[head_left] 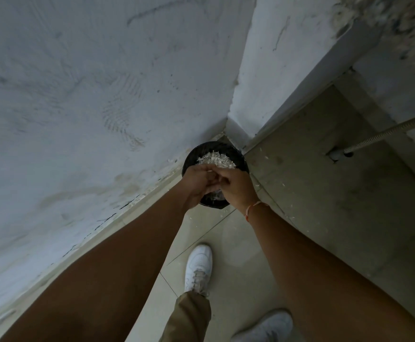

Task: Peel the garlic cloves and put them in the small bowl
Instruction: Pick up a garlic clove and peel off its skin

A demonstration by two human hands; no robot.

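Observation:
A black bin [196,154] stands on the floor in the corner, with a heap of pale garlic skins [216,160] inside. My left hand [198,185] and my right hand [237,187] meet directly above the bin's near rim, fingers pressed together at the middle. A small white fleck shows between the fingertips. What the fingers enclose is hidden. No garlic clove and no small bowl appear in this view.
A grey plaster wall [90,95] fills the left, and a wall corner [241,114] rises behind the bin. Tiled floor [325,193] with scattered skin flecks lies to the right, with a corrugated hose [386,132]. My white shoes [199,267] stand below.

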